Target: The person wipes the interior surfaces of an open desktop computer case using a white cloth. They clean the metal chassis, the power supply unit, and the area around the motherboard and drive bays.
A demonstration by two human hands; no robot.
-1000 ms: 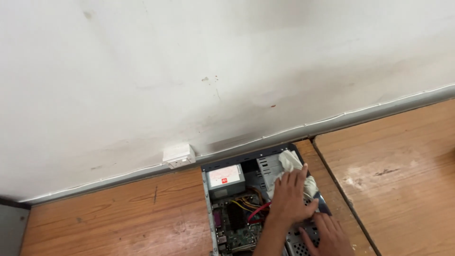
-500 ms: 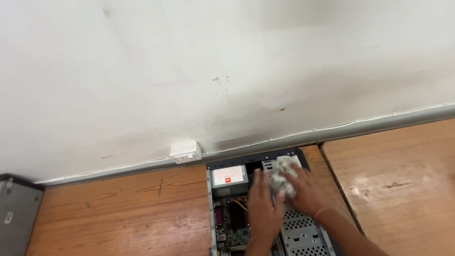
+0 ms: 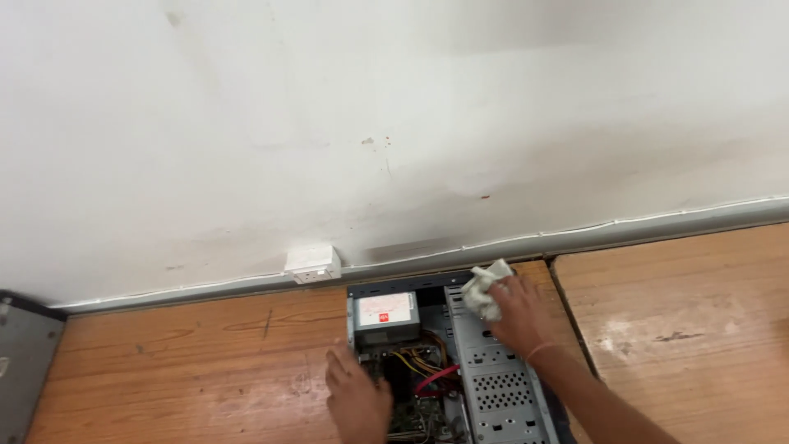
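Note:
An open computer case (image 3: 493, 378) lies on a wooden table, its far end against the wall. Inside I see a grey power supply (image 3: 386, 317) with a white and red label, coloured cables (image 3: 423, 366) and a perforated metal drive cage. My right hand (image 3: 519, 316) presses a crumpled white cloth (image 3: 485, 288) onto the far right corner of the case. Fingers spread, my left hand (image 3: 355, 399) rests on the case's left edge, just below the power supply, holding nothing.
A white wall socket (image 3: 313, 263) sits on the wall trunking just left of the case. A second wooden table (image 3: 690, 321) adjoins on the right. A grey metal panel (image 3: 20, 362) lies at the far left edge.
My right hand has carried the cloth up to the far right corner of the case. My left hand has moved from the middle of the case to its left edge.

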